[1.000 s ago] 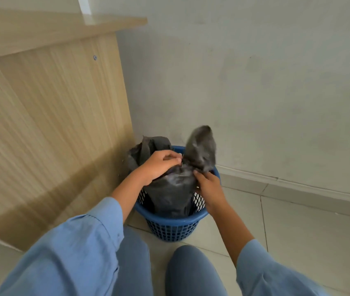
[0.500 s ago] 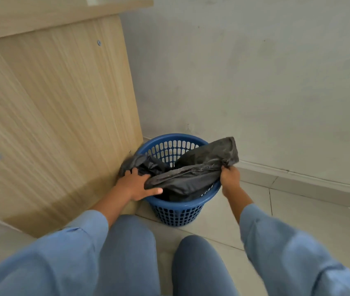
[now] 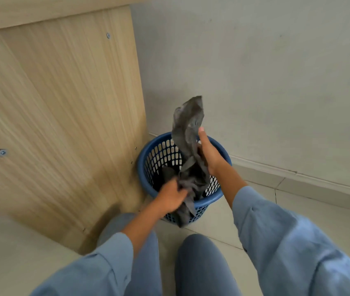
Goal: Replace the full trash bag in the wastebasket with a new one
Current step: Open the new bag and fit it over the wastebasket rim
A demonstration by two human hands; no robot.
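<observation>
Grey trash bag (image 3: pixel 188 133) in both hands over blue wastebasket (image 3: pixel 212 199)

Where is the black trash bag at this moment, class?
In the head view, the black trash bag is right of centre, held by both hands over the blue wastebasket that stands by the wooden panel; its upper end rises before the wall.
</observation>
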